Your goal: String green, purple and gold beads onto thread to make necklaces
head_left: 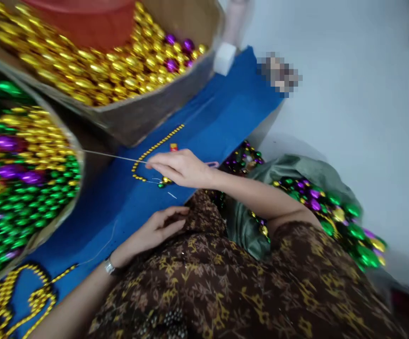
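My right hand (180,168) reaches over the blue cloth (222,117) and pinches a long thin needle (114,157) that points left toward the bead boxes. A strand of small gold beads (155,148) curves on the cloth just under that hand, with a thin white thread trailing from it. My left hand (157,229) rests at the near edge of the cloth against my brown patterned skirt, fingers loosely curled, holding nothing I can make out. A watch sits on its wrist.
A cardboard box of gold and purple beads (94,70) stands at the back left. Another box of green, gold and purple beads (17,179) is at the left. Gold bead strands (17,296) lie bottom left. A green bag of mixed beads (317,207) sits right.
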Demonstrator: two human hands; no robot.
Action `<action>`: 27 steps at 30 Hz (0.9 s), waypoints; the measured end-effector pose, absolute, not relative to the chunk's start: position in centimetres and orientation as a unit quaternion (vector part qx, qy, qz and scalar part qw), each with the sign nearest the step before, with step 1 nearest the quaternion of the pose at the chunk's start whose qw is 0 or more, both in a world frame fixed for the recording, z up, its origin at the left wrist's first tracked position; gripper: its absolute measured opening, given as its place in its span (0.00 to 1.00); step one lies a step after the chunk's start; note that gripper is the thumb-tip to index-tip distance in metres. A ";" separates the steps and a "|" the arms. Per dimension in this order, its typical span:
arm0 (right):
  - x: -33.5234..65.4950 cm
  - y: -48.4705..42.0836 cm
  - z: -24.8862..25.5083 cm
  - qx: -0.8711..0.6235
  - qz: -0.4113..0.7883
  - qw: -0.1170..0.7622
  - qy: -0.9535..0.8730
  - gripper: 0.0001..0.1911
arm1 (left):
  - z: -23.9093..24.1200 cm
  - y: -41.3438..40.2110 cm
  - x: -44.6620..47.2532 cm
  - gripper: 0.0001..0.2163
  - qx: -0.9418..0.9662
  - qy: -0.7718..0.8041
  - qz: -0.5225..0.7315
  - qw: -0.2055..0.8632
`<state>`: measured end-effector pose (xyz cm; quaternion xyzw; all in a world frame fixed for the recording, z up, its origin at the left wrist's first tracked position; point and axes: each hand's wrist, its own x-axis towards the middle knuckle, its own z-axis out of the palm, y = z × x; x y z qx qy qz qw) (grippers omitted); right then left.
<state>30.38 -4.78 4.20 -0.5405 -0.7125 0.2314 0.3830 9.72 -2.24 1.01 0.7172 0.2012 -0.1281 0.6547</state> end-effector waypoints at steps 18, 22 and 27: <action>22.8 -2.4 2.8 -0.492 0.307 0.384 -0.719 0.14 | 7.2 26.7 -2.5 0.28 0.749 0.631 0.192 0.066; 22.4 -1.9 2.8 -0.491 0.285 0.397 -0.721 0.13 | 7.0 29.3 -2.3 0.26 0.756 0.635 0.126 0.096; 22.0 -1.6 2.7 -0.504 0.269 0.406 -0.713 0.14 | 7.2 27.2 -3.0 0.25 0.647 0.594 0.332 0.345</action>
